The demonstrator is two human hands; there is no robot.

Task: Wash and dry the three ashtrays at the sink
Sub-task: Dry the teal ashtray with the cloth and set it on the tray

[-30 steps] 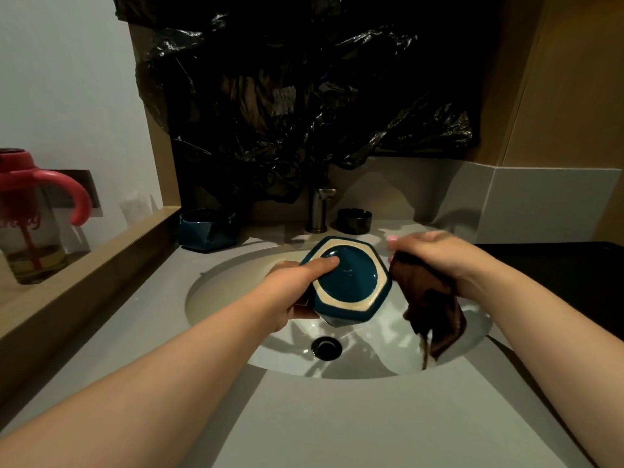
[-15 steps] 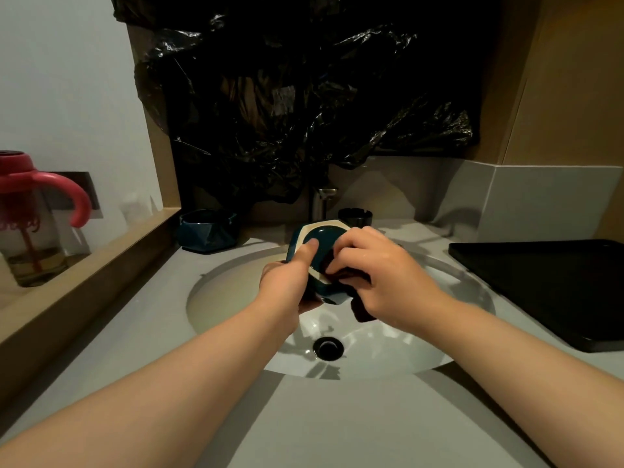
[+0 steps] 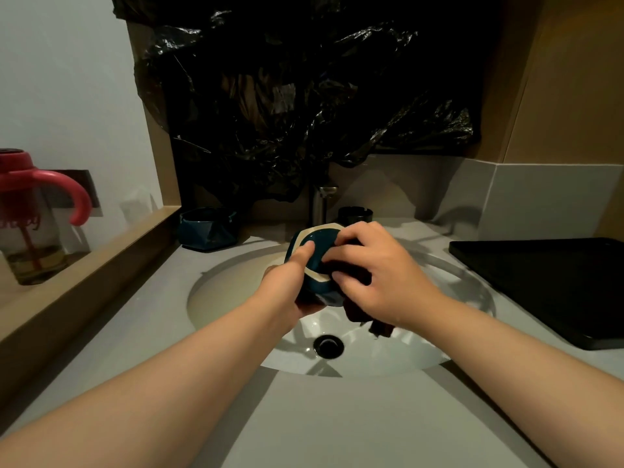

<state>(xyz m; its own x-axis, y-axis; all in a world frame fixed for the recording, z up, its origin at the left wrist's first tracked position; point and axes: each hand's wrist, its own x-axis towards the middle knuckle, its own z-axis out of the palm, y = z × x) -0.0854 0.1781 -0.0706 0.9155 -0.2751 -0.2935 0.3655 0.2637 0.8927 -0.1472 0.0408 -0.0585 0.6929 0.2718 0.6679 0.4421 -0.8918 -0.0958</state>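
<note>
Our left hand [image 3: 290, 282] grips the teal ashtray [image 3: 312, 261] over the sink [image 3: 236, 275]; our right hand [image 3: 374, 275] presses a dark cloth [image 3: 378, 324] into it. Beyond our hands, a second teal ashtray [image 3: 207, 228] and a black ashtray [image 3: 354, 216] wait on the table [image 3: 320, 417], probably still unwashed.

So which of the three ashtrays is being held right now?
The teal ashtray with the cream rim, gripped over the sink by the left hand. The other teal ashtray and the black ashtray sit untouched on the counter behind.
</note>
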